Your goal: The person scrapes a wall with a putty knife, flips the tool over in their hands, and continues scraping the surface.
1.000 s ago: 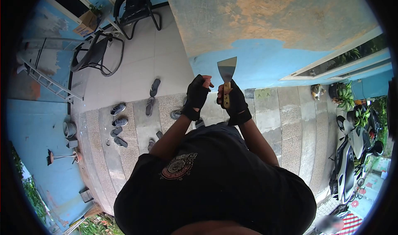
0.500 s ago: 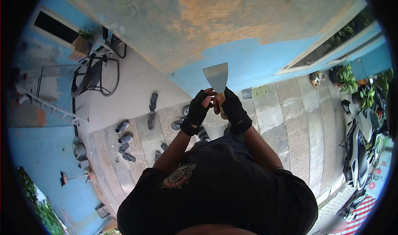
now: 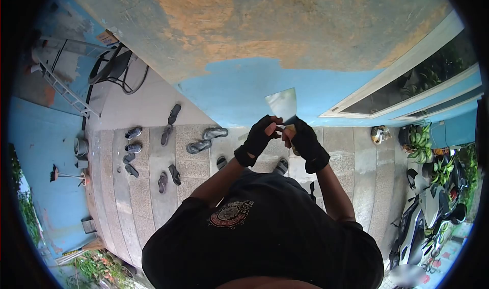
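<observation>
A scraper with a wide metal blade (image 3: 283, 103) points up toward the wall. My right hand (image 3: 306, 142), in a black fingerless glove, is closed around its handle, which is mostly hidden by the fingers. My left hand (image 3: 259, 138), gloved the same way, is beside it with fingers curled in. Its fingertips meet near the base of the blade and the right fingers; whether they pinch the scraper or something small is hidden.
Ahead stands a blue wall (image 3: 244, 93) with bare patches of plaster (image 3: 204, 24). Several sandals (image 3: 198, 146) lie on the tiled floor. A black chair (image 3: 114, 67) and a ladder (image 3: 66, 93) are at left, a window (image 3: 412, 77), potted plants (image 3: 420, 141) and a motorbike (image 3: 415, 222) at right.
My view has shifted, and the wall fills more of the top. Both hands with the scraper have moved slightly right in view, and the blade has tilted and catches more light.
</observation>
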Motion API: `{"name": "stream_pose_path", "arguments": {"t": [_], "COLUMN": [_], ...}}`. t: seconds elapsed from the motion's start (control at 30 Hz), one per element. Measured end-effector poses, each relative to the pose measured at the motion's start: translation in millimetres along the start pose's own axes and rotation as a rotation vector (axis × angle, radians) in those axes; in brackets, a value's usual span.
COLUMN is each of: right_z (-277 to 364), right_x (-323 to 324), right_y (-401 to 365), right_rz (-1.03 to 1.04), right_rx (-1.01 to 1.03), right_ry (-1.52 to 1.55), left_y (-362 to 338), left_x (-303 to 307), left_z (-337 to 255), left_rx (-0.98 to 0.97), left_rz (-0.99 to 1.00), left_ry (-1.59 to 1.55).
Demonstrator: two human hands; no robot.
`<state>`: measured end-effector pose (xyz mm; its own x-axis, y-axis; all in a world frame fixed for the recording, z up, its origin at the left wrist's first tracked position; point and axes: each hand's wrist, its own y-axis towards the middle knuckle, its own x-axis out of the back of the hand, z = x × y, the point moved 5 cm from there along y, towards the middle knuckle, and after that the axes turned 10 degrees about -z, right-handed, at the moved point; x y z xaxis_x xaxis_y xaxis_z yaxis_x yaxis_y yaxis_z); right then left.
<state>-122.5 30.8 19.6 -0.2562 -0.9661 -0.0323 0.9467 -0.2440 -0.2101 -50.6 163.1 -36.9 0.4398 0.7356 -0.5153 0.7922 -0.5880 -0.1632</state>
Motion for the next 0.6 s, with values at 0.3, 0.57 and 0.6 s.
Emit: {"name": "stream_pose_path", "arguments": {"t": [0.3,0.57,0.6], "right_z": [-2.7,9.6,2.7], "right_x": [45.4,44.6,51.5], "right_y": [-15.6,-36.9,-36.6], "right_rz": [-0.084,-0.193,-0.19], "right_rx": [0.029,0.014,0.023], "right_ry": [0.128,0.209,0.198], "left_y": [2.5,19.6,24.1], "left_x": [-52.0,-66.7,-67.4], "left_z": [-2.0,-1.8,3.7], "left_rx": [-0.065,0.023,0.049], "left_rz": [-0.027,0.089,0.158], "left_ry": [0.07,-0.031,-0.024]}}
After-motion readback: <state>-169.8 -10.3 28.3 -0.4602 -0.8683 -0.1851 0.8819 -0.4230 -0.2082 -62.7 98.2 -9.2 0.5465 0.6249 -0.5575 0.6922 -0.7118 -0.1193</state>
